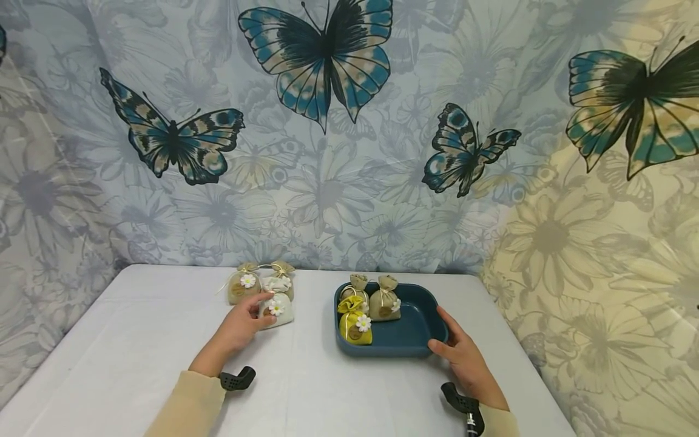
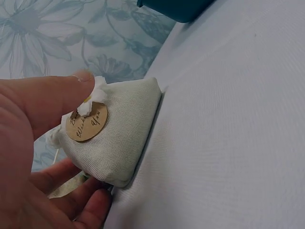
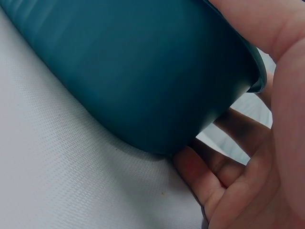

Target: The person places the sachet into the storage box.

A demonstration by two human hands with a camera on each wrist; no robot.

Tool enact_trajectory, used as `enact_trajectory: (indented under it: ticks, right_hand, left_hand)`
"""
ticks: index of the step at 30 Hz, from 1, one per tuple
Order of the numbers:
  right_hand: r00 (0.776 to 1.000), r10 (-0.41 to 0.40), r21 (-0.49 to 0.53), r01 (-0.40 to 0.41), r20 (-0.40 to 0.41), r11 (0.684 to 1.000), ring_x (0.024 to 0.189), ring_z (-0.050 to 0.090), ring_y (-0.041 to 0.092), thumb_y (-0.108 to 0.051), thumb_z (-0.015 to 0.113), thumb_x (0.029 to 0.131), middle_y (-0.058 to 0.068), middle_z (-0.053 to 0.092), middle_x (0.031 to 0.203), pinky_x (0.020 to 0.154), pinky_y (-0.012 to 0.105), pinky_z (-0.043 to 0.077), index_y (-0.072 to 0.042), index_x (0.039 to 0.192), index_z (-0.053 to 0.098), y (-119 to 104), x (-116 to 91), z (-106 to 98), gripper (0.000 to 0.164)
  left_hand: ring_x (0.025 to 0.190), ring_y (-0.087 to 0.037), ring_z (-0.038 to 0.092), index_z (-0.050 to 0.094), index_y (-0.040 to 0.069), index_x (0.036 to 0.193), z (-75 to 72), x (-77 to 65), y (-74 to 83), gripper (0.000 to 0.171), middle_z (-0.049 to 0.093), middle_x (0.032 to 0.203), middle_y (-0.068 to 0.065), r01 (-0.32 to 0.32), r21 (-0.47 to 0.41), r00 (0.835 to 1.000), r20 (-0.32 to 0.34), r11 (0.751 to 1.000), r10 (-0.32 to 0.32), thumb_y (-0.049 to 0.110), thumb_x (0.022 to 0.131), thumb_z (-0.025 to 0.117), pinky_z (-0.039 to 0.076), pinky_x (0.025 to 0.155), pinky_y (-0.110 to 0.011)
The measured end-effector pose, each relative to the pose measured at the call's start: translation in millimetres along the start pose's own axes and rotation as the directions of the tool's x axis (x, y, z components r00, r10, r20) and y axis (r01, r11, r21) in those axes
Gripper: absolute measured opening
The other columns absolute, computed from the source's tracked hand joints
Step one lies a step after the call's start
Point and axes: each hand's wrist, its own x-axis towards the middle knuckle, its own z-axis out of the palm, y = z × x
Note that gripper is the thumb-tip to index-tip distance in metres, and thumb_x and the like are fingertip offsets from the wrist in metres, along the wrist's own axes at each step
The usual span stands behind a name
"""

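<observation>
My left hand (image 1: 240, 328) pinches a small white drawstring sachet (image 1: 281, 312) that stands on the table. In the left wrist view, the thumb (image 2: 57, 98) lies by its white flower and round paper tag (image 2: 87, 123), with the other fingers behind and below. Around the right end of a dark blue tray (image 1: 406, 350), my right hand (image 1: 464, 355) holds on, thumb at the near rim and fingers along the outer wall. Inside the tray's left part stand a yellow sachet (image 1: 355, 331) and two beige sachets, one at the back left (image 1: 349, 292) and another beside it (image 1: 384, 303).
Behind the white sachet stand two more beige sachets, one on the left (image 1: 240, 290) and one partly hidden (image 1: 285, 273). A white cloth covers the table (image 1: 306, 394). A butterfly-printed backdrop (image 1: 327, 200) hangs along the back edge.
</observation>
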Motion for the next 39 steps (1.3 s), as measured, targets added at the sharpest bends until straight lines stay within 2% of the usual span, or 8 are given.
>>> enact_trajectory:
  ticks: [8, 13, 20, 22, 25, 29, 34, 39]
  right_hand:
    - [1.000, 0.008, -0.005, -0.008, -0.002, 1.000, 0.136, 0.038, 0.036, -0.012, 0.070, 0.095, 0.017, 0.025, 0.159, 0.091, 0.017, 0.041, -0.020, 0.160, 0.026, -0.9, 0.4, 0.5, 0.078]
    - [1.000, -0.004, -0.001, 0.004, -0.006, 1.000, 0.134, 0.040, 0.035, -0.011, 0.070, 0.095, 0.017, 0.028, 0.158, 0.092, 0.018, 0.043, -0.020, 0.159, 0.027, -0.3, 0.4, -0.2, 0.078]
    - [1.000, -0.001, -0.002, 0.001, -0.004, 1.000, 0.135, 0.040, 0.034, -0.011, 0.070, 0.095, 0.015, 0.028, 0.159, 0.092, 0.017, 0.042, -0.021, 0.159, 0.027, 0.4, 0.2, 0.1, 0.078]
    - [1.000, 0.001, 0.002, -0.001, -0.007, 1.000, 0.135, 0.040, 0.035, -0.011, 0.070, 0.095, 0.015, 0.029, 0.158, 0.092, 0.017, 0.042, -0.021, 0.159, 0.028, 0.5, 0.1, 0.3, 0.078]
    - [1.000, 0.002, 0.011, -0.002, -0.008, 1.000, 0.134, 0.041, 0.035, -0.011, 0.071, 0.094, 0.016, 0.029, 0.158, 0.091, 0.018, 0.042, -0.020, 0.159, 0.028, 0.5, 0.2, 0.6, 0.078]
    - [1.000, -0.001, 0.011, 0.001, -0.012, 1.000, 0.133, 0.041, 0.034, -0.010, 0.071, 0.094, 0.015, 0.029, 0.158, 0.091, 0.018, 0.043, -0.020, 0.159, 0.028, 0.7, 0.9, 0.7, 0.078]
    - [1.000, -0.004, 0.009, 0.004, -0.010, 1.000, 0.135, 0.040, 0.035, -0.011, 0.070, 0.095, 0.016, 0.028, 0.158, 0.091, 0.017, 0.042, -0.019, 0.159, 0.028, -0.1, 0.6, 0.7, 0.078]
    - [1.000, 0.000, 0.013, 0.000, -0.002, 1.000, 0.137, 0.036, 0.035, -0.011, 0.070, 0.095, 0.016, 0.025, 0.159, 0.091, 0.017, 0.042, -0.020, 0.159, 0.027, -1.0, -0.2, 0.7, 0.078]
  left_hand:
    - [0.116, -0.034, 0.053, 0.065, 0.010, 0.125, -0.3, -1.1, -0.5, 0.040, 0.049, 0.138, -0.019, 0.014, 0.043, 1.000, 0.004, 0.999, -0.014, 0.015, 0.088, 0.078, 0.044, 0.092, -0.048]
    - [0.110, -0.030, 0.054, 0.067, 0.011, 0.121, -0.3, 0.5, -0.3, 0.035, 0.054, 0.131, -0.015, 0.010, 0.063, 1.000, -0.004, 0.998, -0.010, 0.015, 0.088, 0.078, 0.044, 0.089, -0.045]
    - [0.087, -0.021, 0.049, 0.068, 0.012, 0.110, 0.5, -2.9, 1.5, 0.023, 0.057, 0.095, -0.006, 0.021, 0.053, 0.999, 0.035, 0.998, -0.023, 0.006, 0.089, 0.074, 0.041, 0.073, -0.035]
    - [0.089, -0.020, 0.051, 0.068, 0.012, 0.112, 0.9, -3.6, 2.7, 0.025, 0.059, 0.098, -0.005, 0.009, 0.050, 0.999, 0.049, 0.999, -0.012, 0.005, 0.089, 0.074, 0.042, 0.074, -0.035]
    - [0.100, -0.022, 0.056, 0.068, 0.015, 0.121, 1.1, -4.2, 3.6, 0.033, 0.061, 0.115, -0.008, -0.009, 0.055, 0.998, 0.070, 0.998, 0.005, 0.005, 0.089, 0.074, 0.047, 0.082, -0.039]
    - [0.108, -0.023, 0.055, 0.070, 0.018, 0.123, 0.5, -4.6, 4.8, 0.037, 0.058, 0.128, -0.008, -0.069, 0.088, 0.994, 0.095, 0.994, 0.060, 0.006, 0.089, 0.075, 0.045, 0.092, -0.045]
    - [0.091, -0.020, 0.050, 0.072, 0.014, 0.113, 0.8, -4.8, 4.5, 0.028, 0.058, 0.113, -0.003, -0.142, 0.096, 0.984, 0.122, 0.985, 0.130, 0.007, 0.086, 0.077, 0.042, 0.082, -0.037]
    - [0.078, -0.018, 0.046, 0.070, 0.016, 0.113, 2.6, -5.5, 3.9, 0.028, 0.052, 0.085, -0.001, -0.096, 0.109, 0.987, 0.138, 0.989, 0.080, 0.011, 0.087, 0.078, 0.038, 0.071, -0.034]
